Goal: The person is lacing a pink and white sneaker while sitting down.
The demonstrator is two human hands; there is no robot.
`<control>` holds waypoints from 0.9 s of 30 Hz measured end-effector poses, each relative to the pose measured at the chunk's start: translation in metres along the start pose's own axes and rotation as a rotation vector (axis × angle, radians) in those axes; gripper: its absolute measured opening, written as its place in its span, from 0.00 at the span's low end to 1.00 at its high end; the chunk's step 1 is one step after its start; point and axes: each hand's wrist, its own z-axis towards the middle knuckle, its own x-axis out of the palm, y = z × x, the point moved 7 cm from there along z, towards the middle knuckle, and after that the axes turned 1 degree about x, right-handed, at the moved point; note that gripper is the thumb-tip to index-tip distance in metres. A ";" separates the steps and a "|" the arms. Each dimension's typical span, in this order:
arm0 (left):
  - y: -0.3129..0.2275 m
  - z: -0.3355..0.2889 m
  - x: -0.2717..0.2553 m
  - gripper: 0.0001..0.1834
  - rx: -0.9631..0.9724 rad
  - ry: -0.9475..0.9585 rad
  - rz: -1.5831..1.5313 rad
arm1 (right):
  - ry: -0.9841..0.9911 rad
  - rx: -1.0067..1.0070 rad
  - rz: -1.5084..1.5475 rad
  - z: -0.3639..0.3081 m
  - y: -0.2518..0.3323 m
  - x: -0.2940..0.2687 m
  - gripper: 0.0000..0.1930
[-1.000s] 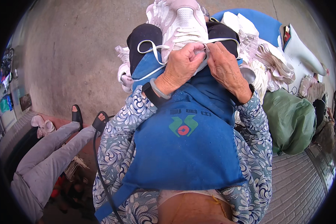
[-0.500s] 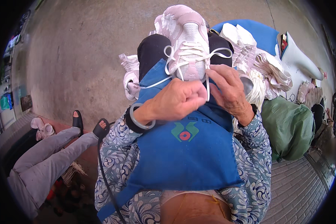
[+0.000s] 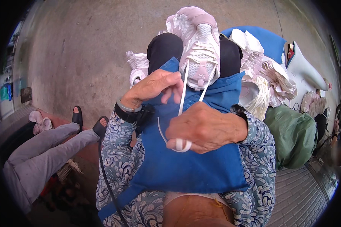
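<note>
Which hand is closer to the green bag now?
Right. The right hand, gripping the white laces, is left of the green bag; the left hand is farther left, beside the pink-and-white shoe.

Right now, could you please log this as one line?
Right hand: closed on white laces | Left hand: near laces, grip unclear | Pink-white shoe: between knees

The shoe (image 3: 195, 43) is white and pale pink. It sits between two dark knees (image 3: 165, 53), laced side up. Its white lace (image 3: 183, 90) zigzags across, then two straight bits stretch down. Lower down, it makes a little loop.
</note>
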 end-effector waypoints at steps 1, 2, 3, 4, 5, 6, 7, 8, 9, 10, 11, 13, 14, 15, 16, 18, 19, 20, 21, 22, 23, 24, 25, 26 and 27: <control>0.008 0.010 0.006 0.34 -0.030 -0.015 -0.084 | -0.059 -0.005 0.018 0.009 -0.004 0.005 0.12; 0.012 0.020 0.015 0.33 -0.029 -0.021 -0.203 | -0.004 -0.023 0.047 0.018 -0.010 0.016 0.14; 0.023 0.029 0.022 0.32 -0.128 -0.067 -0.302 | 0.046 -0.042 0.072 0.025 -0.016 0.024 0.16; 0.022 0.037 0.031 0.32 -0.082 -0.048 -0.306 | 0.056 -0.036 0.076 0.028 -0.020 0.030 0.16; 0.024 0.044 0.036 0.30 -0.092 -0.083 -0.396 | 0.111 -0.011 0.083 0.030 -0.025 0.035 0.17; 0.020 0.047 0.039 0.28 -0.057 -0.064 -0.497 | 0.170 -0.004 0.094 0.030 -0.029 0.039 0.18; 0.023 0.047 0.037 0.28 -0.102 -0.112 -0.486 | 0.163 0.019 0.087 0.028 -0.032 0.037 0.18; 0.019 0.047 0.043 0.26 -0.074 -0.015 -0.260 | 0.173 0.000 0.126 0.025 -0.032 0.034 0.12; 0.019 0.045 0.045 0.24 -0.092 0.054 -0.019 | 0.210 -0.024 0.145 0.020 -0.030 0.035 0.09; 0.012 0.046 0.053 0.23 0.024 0.121 0.138 | 0.183 -0.014 0.168 0.016 -0.031 0.030 0.09; 0.006 0.045 0.056 0.22 0.127 0.109 0.145 | 0.199 -0.008 0.136 0.012 -0.032 0.029 0.10; 0.006 0.043 0.062 0.21 0.204 0.159 0.209 | 0.218 0.001 0.107 0.007 -0.032 0.030 0.12; 0.010 0.043 0.061 0.21 0.207 0.159 0.213 | 0.269 0.076 0.046 0.005 -0.036 0.035 0.15; 0.025 0.045 0.051 0.20 0.031 0.037 -0.057 | 0.305 0.120 0.010 0.003 -0.038 0.036 0.18; 0.038 0.043 0.044 0.19 -0.091 -0.060 -0.350 | 0.322 0.145 -0.018 0.000 -0.037 0.033 0.18; 0.041 0.038 0.032 0.19 -0.030 -0.126 -0.284 | 0.114 0.064 -0.184 -0.009 -0.026 0.002 0.20; 0.038 0.036 0.024 0.18 0.044 -0.172 -0.258 | -0.055 0.172 -0.141 -0.018 -0.031 -0.021 0.18; 0.035 0.034 0.029 0.18 0.097 -0.064 -0.382 | -0.182 0.295 -0.101 -0.031 -0.039 -0.044 0.17; 0.042 0.029 0.025 0.17 -0.010 -0.112 -0.234 | -0.413 0.421 -0.361 -0.046 -0.043 -0.069 0.11; 0.040 0.029 0.023 0.17 -0.019 -0.137 -0.126 | -0.568 0.603 -0.423 -0.064 -0.056 -0.087 0.09; 0.037 0.026 0.024 0.16 -0.028 -0.137 -0.224 | -0.619 0.677 -0.526 -0.073 -0.066 -0.094 0.07; 0.037 0.025 0.026 0.17 -0.091 -0.119 -0.236 | -0.671 0.539 -0.625 -0.074 -0.065 -0.096 0.08; 0.032 0.023 0.027 0.18 -0.078 -0.128 -0.195 | -0.659 0.531 -0.693 -0.076 -0.073 -0.094 0.08; 0.022 0.022 0.027 0.19 -0.003 -0.115 -0.147 | -0.648 0.475 -0.781 -0.076 -0.079 -0.090 0.07; 0.023 0.020 0.029 0.20 -0.053 -0.106 -0.106 | -0.612 0.476 -0.842 -0.078 -0.087 -0.085 0.05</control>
